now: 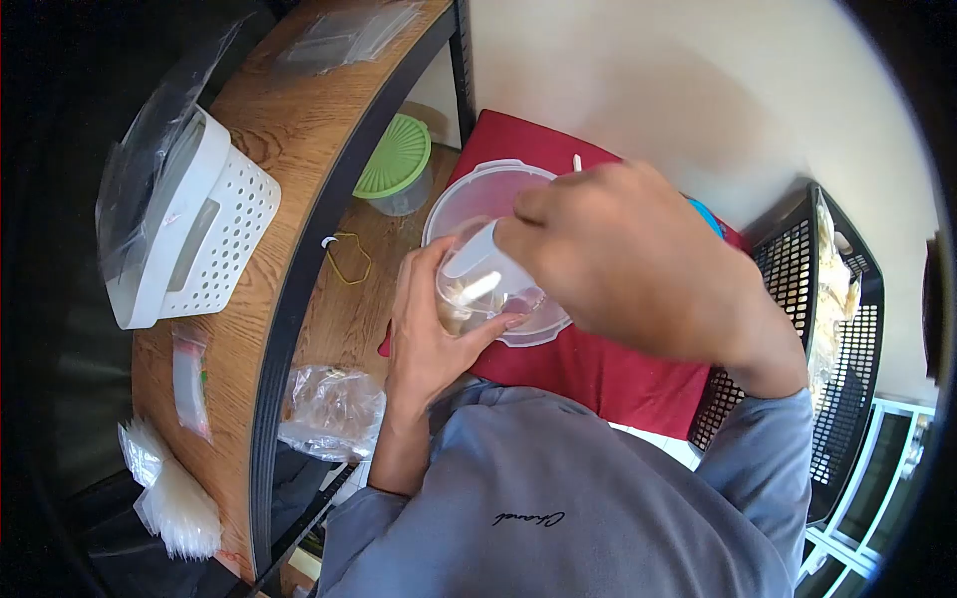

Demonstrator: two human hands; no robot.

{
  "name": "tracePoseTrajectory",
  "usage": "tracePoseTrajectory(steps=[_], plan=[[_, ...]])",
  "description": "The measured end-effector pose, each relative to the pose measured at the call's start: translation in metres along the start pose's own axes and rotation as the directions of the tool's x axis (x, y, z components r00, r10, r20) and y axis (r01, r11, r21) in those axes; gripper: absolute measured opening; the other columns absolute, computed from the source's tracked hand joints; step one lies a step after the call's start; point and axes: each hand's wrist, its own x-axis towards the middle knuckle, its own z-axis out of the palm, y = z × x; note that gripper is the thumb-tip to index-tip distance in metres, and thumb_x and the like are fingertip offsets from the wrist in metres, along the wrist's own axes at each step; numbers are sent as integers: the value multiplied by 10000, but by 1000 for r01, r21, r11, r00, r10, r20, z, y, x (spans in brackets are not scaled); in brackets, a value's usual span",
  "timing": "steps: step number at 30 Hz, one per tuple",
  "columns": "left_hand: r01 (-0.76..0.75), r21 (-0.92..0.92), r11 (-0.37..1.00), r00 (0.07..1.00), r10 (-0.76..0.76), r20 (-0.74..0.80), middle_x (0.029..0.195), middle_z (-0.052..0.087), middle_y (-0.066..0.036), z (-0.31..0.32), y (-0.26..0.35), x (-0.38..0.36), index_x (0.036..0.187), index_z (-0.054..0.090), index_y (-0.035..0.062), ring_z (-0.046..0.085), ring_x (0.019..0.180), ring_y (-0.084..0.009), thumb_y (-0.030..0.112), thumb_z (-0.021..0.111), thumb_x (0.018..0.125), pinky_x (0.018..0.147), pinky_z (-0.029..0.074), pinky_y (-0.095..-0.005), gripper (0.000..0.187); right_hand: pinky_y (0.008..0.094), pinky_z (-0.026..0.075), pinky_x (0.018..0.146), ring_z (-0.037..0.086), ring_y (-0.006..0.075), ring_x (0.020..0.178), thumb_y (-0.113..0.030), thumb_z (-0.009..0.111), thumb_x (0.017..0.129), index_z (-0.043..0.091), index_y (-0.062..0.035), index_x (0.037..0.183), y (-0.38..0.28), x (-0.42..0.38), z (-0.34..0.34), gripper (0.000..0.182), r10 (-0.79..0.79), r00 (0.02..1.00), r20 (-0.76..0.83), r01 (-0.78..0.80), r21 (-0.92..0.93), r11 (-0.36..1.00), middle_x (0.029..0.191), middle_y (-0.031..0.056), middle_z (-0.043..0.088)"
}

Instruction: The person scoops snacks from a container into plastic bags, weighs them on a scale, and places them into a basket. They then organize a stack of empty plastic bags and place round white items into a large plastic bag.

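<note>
My left hand (pixel 434 334) is wrapped round a small clear bag or container (pixel 461 299) with pale contents, its thumb at the lower edge. Above it, my right hand (pixel 588 249) is closed on a white scoop (pixel 477 251), whose end reaches into the clear opening. Both hands are over a large translucent tub (pixel 444 204) on a red cloth (pixel 638 384). What lies at the bottom of the tub is mostly hidden by my hands.
On the wooden shelf (pixel 299 149) at left are a white perforated basket (pixel 234 229) and plastic bags (pixel 179 503). Beneath it stand a green-lidded container (pixel 394 164) and a clear bag (pixel 334 409). At right is a black crate (pixel 847 399).
</note>
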Motion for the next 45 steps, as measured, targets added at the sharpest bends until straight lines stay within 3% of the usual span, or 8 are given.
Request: tracePoseTrajectory(steps=[9,16,19,21,26,29,36,45], plan=[[-41,-467,883,998,55,17,1255,523,-175,-4,-7,16,1358,397,-35,536,1175,-248,129,885,629,978,453,-355,893,371,433,509,559,251,571,-79,688,741,586,-10,823,-9,-34,-39,148,129,926,-354,-157,-49,986,710,93,550],[-57,-898,436,997,75,-27,1208,541,-249,-1,-4,53,1475,174,35,612,981,-259,476,779,770,865,530,-375,1028,290,413,563,541,188,606,-96,597,896,548,41,887,8,-62,-33,146,463,787,-407,-360,306,881,711,103,554],[202,-978,53,938,278,209,1151,541,-334,11,-12,68,1512,81,99,631,885,-304,588,603,862,763,559,-380,967,268,382,587,464,115,653,-182,532,979,547,54,917,11,-68,-21,244,636,734,-239,-450,531,718,716,77,539],[247,-967,66,928,271,256,1143,544,-348,18,-13,72,1518,73,118,635,885,-316,594,611,853,753,557,-386,979,336,437,566,568,204,605,-236,651,915,596,34,901,20,-71,0,276,632,732,-256,-328,680,656,669,143,581],[219,-869,444,898,257,358,1122,567,-339,31,-18,84,1517,45,100,643,857,-320,588,599,861,726,559,-404,988,282,435,573,515,113,642,-235,824,746,635,42,968,26,-71,25,402,624,745,-234,-313,704,638,740,53,626],[336,-887,318,875,243,419,1118,611,-245,32,-13,79,1507,64,70,636,943,-242,481,693,828,848,501,-354,1013,265,427,563,494,105,624,-190,818,743,661,35,1016,22,-63,49,387,659,712,-245,-136,871,471,741,45,639],[223,-823,523,804,379,459,1465,327,-179,45,-20,87,1531,45,57,360,1331,-246,491,669,837,1084,272,-369,1029,283,480,595,584,134,593,-43,718,765,697,-3,985,18,-53,60,225,584,779,-228,-226,766,601,698,151,647],[59,-705,706,960,155,235,1284,535,-203,3,-21,63,1434,326,-1,552,1165,-269,315,626,925,980,448,-382,670,276,508,690,646,114,770,-4,643,832,696,37,967,40,-108,24,151,797,491,-352,-396,724,564,853,88,728]])
